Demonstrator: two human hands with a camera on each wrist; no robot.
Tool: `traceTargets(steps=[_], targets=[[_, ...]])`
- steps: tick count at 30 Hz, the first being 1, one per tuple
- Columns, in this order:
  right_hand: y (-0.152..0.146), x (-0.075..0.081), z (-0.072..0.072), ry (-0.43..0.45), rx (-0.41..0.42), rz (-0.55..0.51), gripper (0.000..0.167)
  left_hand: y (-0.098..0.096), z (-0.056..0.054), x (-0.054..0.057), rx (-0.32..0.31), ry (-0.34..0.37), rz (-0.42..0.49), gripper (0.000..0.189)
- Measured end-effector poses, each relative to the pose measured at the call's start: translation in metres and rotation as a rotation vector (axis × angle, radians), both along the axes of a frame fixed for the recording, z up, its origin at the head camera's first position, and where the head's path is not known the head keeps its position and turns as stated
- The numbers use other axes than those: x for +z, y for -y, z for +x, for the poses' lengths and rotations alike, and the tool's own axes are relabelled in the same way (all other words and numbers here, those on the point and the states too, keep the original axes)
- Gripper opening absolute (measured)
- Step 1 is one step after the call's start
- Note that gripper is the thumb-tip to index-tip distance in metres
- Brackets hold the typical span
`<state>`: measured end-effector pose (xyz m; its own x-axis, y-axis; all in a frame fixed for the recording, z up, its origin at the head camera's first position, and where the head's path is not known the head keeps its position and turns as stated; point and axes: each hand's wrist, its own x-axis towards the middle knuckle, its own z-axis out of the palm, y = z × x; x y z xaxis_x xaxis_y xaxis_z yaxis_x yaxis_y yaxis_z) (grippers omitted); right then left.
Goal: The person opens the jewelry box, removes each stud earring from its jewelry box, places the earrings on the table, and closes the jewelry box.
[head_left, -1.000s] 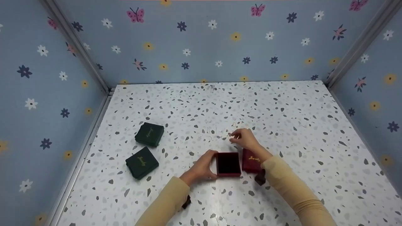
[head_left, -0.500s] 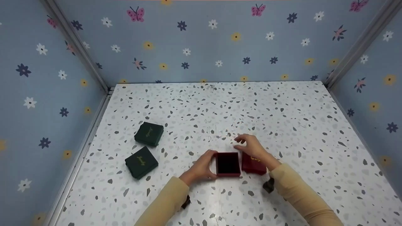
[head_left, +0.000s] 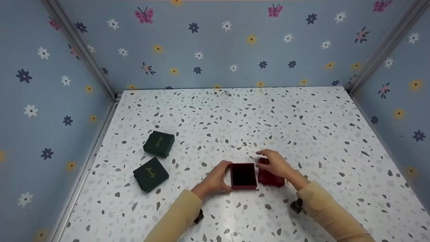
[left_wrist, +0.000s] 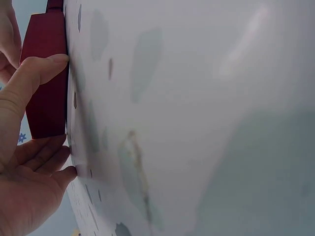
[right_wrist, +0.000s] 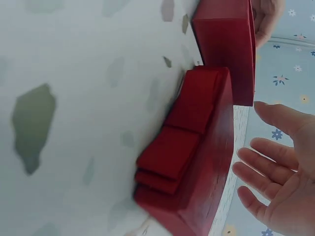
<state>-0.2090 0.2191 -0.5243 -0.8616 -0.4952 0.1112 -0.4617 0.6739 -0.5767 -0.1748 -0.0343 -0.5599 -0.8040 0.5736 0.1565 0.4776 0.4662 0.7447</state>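
Note:
My left hand [head_left: 215, 178] grips the left side of an open-topped red jewelry box [head_left: 244, 188], thumb at its near left corner and fingers at the far one. The box has a dark inside. The left wrist view shows the thumb [left_wrist: 42, 69] pressed against its red wall. Right beside the box lies its red lid [head_left: 270, 179], with a folded red bow [right_wrist: 172, 147] on its side. Above the lid hovers my right hand [head_left: 275, 163], fingers loosely bent and holding nothing visible, with its thumb near the box corner. That hand hides part of the lid.
Two dark green jewelry boxes with gold lettering, a farther one [head_left: 159, 144] and a nearer one [head_left: 151, 174], sit at the left. Small thin shiny pieces [head_left: 223, 139] lie beyond the red box. Patterned blue walls [head_left: 215, 50] border the speckled table [head_left: 188, 111].
My right hand has drawn back from the small shiny pieces, right and toward me, over the red lid. Its fingers have spread. The left hand and red box stay in place.

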Motion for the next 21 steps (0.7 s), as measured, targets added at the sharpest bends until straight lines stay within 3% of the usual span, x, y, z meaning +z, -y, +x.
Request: traceTargets(steps=[11, 21], targets=[[-0.014, -0.001, 0.017, -0.006, -0.001, 0.079, 0.051, -0.001, 0.002, 0.002, 0.034, 0.066, -0.033, 0.085], [-0.022, -0.008, 0.024, -0.022, 0.031, 0.077, 0.062, -0.001, 0.002, 0.001, 0.035, 0.054, -0.030, 0.084]])
